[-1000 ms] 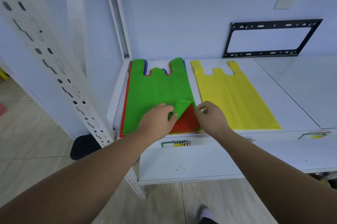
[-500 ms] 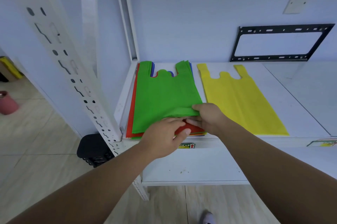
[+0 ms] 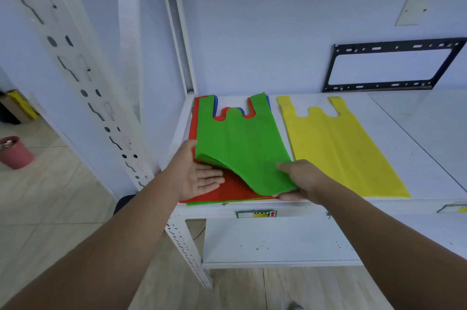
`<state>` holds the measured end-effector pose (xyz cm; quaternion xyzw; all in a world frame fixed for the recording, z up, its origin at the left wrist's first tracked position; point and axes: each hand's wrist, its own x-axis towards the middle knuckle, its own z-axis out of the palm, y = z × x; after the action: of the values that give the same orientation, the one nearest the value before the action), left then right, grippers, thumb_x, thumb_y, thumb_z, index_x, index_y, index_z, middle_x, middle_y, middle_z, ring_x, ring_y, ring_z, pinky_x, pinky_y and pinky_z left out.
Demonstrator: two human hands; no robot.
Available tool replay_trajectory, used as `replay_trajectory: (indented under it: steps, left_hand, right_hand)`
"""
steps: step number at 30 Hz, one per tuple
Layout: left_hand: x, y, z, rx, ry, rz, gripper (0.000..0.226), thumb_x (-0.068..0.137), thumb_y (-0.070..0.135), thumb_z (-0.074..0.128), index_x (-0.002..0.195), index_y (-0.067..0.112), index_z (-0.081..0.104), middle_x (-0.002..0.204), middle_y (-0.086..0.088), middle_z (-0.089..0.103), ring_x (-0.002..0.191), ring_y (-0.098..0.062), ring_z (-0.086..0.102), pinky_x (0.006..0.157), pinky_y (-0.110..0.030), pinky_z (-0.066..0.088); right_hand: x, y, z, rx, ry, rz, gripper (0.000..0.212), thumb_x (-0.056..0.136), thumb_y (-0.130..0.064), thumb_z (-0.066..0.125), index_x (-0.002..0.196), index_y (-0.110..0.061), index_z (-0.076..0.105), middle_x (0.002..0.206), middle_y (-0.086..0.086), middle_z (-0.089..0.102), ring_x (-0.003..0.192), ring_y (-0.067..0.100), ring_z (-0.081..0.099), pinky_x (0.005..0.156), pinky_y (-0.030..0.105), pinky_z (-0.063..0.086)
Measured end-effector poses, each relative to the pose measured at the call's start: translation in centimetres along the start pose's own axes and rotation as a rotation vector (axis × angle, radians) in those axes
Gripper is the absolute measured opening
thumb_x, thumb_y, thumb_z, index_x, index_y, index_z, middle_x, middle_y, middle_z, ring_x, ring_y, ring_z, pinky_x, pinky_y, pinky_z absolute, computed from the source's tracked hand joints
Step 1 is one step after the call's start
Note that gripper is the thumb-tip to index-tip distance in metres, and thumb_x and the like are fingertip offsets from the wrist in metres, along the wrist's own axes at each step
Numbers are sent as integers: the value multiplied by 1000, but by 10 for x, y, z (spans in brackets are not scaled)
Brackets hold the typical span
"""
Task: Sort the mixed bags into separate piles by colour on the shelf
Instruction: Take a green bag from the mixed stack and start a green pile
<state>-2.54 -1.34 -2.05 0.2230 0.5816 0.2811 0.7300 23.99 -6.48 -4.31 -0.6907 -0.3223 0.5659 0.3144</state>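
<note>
On the white shelf (image 3: 417,132) a mixed pile of bags (image 3: 202,198) lies at the left end, with a single yellow bag (image 3: 336,148) spread flat just to its right. The right hand (image 3: 305,179) pinches the near right corner of the top green bag (image 3: 240,148), thumb above and fingers below, lifting it. The left hand (image 3: 195,174) lies open and flat on the red bag (image 3: 235,189) exposed beneath, gripping nothing.

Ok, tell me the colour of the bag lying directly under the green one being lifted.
Red, seen in the head view.
</note>
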Motion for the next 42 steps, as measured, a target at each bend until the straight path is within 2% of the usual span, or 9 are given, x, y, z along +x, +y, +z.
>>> replay_trajectory:
  steps: [6,10,13,16,20,24,30,36,42]
  left_hand:
    - [10,2,18,333,155,145,32,98,21,60,125,4,56,120,-14,68,98,-30,69,76,-42,59]
    - [19,1,47,484,266,328,5,99,13,58,103,14,62,94,-6,67,72,-16,59,60,-27,48]
    - [26,7,79,576,256,553,15,101,14,57,111,17,67,94,-1,71,69,-14,61,71,-27,49]
    - [35,20,128,662,285,752,23,99,15,59,120,17,68,114,-3,73,97,-20,69,92,-34,53]
    - [45,42,212,760,324,923,28,98,20,60,126,14,64,121,-1,69,105,-19,65,90,-26,47]
    - [51,66,308,788,341,1005,44,94,36,61,132,13,61,130,-7,67,116,-24,64,104,-38,48]
    - [40,84,441,677,237,1141,29,100,17,56,130,15,61,122,-1,68,110,-21,65,94,-31,49]
    - [62,6,490,636,139,1007,36,100,14,58,136,19,58,122,4,67,109,-17,63,94,-27,47]
    - [113,-111,479,780,106,407,34,90,27,67,119,9,68,119,-9,70,106,-31,68,95,-37,53]
  right_hand:
    - [-1,-10,-1,-179,45,-134,16,103,-16,48,99,-6,59,76,14,73,55,25,74,51,35,62]
    - [1,-28,-25,-247,52,-241,21,104,-15,42,106,-5,60,67,20,73,49,24,68,46,34,59]
    - [6,-46,-60,-202,71,-302,22,105,-15,40,112,-6,59,87,23,74,50,26,67,49,37,60]
    - [12,-65,-112,-139,116,-349,24,105,-17,39,120,-10,55,100,20,73,49,22,69,41,27,55]
    - [18,-87,-201,-85,143,-434,27,106,-21,38,126,-20,55,95,12,77,60,22,73,49,28,58]
    - [14,-106,-302,-120,194,-539,33,106,-21,38,135,-27,52,100,9,74,68,27,76,58,34,62]
    - [3,-112,-417,-51,335,-696,51,105,-14,40,146,-45,37,118,-4,66,64,26,76,60,36,62]
    - [18,-31,-469,29,413,-569,39,104,-17,45,140,-33,47,116,2,68,61,28,75,53,36,59]
    - [25,79,-477,-55,396,-130,20,101,-13,50,98,1,63,75,17,70,53,29,70,49,34,58]
